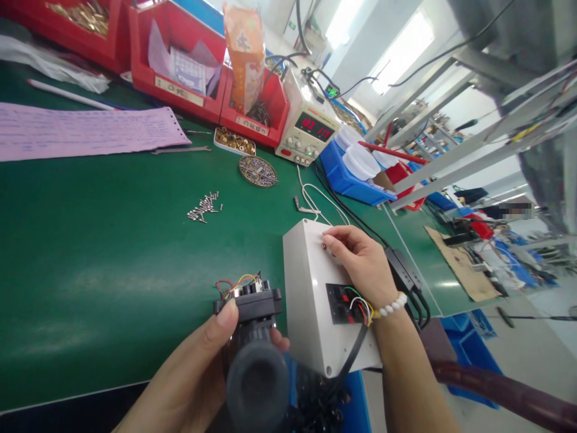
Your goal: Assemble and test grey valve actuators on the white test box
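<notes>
My left hand [198,361] is wrapped round a black device [252,307] with a round rubber-like cup at its near end. Thin red, yellow and green wires and small connectors stick out at its far end. To its right a white control box [297,288] stands on the bench. My right hand [360,258], with a beaded bracelet at the wrist, rests over this box. Its thumb and forefinger pinch at a small metal switch [324,246], partly hidden by the fingers. Coloured wires run from a black cable into the box's black terminal block [338,304].
Several screws [204,207] lie loose on the green bench [112,240]. Behind them are a round dish of screws [258,172], a tray of brass parts [235,142], red bins [180,102] and a power supply [306,120] with lit digits. A blue bin [360,397] sits below the bench edge.
</notes>
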`<state>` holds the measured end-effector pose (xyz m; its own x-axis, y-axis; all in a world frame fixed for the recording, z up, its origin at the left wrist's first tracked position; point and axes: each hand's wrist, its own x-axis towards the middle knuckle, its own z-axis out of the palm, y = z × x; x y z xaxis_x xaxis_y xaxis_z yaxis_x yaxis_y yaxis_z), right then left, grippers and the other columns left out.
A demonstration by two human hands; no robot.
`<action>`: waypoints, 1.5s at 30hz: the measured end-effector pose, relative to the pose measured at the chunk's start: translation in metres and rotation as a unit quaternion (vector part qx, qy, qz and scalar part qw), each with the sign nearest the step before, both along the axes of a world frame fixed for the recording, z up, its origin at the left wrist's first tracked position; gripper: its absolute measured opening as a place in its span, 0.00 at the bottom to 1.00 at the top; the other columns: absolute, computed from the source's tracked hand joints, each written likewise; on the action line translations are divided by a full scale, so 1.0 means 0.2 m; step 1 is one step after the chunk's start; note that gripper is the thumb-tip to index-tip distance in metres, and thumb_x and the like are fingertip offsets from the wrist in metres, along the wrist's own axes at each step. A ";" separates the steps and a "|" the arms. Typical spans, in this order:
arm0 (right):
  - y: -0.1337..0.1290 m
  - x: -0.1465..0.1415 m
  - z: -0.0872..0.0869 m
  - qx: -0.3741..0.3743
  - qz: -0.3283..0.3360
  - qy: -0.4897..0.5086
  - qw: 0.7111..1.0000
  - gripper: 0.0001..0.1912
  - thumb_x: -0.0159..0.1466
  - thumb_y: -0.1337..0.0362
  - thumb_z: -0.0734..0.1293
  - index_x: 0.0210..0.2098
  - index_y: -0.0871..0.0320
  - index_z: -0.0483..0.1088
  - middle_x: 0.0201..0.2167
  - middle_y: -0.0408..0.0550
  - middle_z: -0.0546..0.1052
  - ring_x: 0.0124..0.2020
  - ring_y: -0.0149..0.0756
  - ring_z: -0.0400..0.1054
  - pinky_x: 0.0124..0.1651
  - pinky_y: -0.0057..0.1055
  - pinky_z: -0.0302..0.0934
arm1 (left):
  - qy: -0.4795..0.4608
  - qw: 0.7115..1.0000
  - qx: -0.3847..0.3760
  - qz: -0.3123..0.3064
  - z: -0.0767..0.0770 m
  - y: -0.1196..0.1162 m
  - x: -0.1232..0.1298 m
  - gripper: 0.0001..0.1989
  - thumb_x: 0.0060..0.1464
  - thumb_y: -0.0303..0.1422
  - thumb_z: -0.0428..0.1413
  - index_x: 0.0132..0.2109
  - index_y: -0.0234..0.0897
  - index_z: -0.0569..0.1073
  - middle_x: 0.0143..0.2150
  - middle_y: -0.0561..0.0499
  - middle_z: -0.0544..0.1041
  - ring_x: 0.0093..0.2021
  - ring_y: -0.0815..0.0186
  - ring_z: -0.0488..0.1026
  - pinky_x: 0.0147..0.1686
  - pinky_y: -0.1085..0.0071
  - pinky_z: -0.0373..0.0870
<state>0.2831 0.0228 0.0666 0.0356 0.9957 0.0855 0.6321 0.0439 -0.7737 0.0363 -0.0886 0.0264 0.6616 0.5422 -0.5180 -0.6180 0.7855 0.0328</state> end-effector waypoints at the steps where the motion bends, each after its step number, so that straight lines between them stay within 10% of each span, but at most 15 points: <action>1: 0.00 0.00 0.00 -0.001 0.000 -0.001 1.000 0.15 0.59 0.52 0.72 0.35 0.58 0.76 0.30 0.44 0.76 0.31 0.34 0.65 0.36 0.32 0.59 | -0.002 1.000 -0.004 0.002 0.00 0.00 0.00 0.21 0.56 0.48 0.65 0.48 0.34 0.84 0.44 0.43 0.86 0.37 0.60 0.82 0.40 0.70 0.78; 45: 0.02 -0.01 0.00 0.020 0.004 -0.019 1.000 0.17 0.63 0.51 0.67 0.31 0.59 0.74 0.26 0.44 0.75 0.22 0.28 0.59 0.26 0.26 0.54 | 0.036 0.999 -0.013 -0.011 0.01 -0.03 0.01 0.23 0.52 0.51 0.68 0.46 0.38 0.84 0.44 0.46 0.86 0.36 0.59 0.83 0.37 0.67 0.80</action>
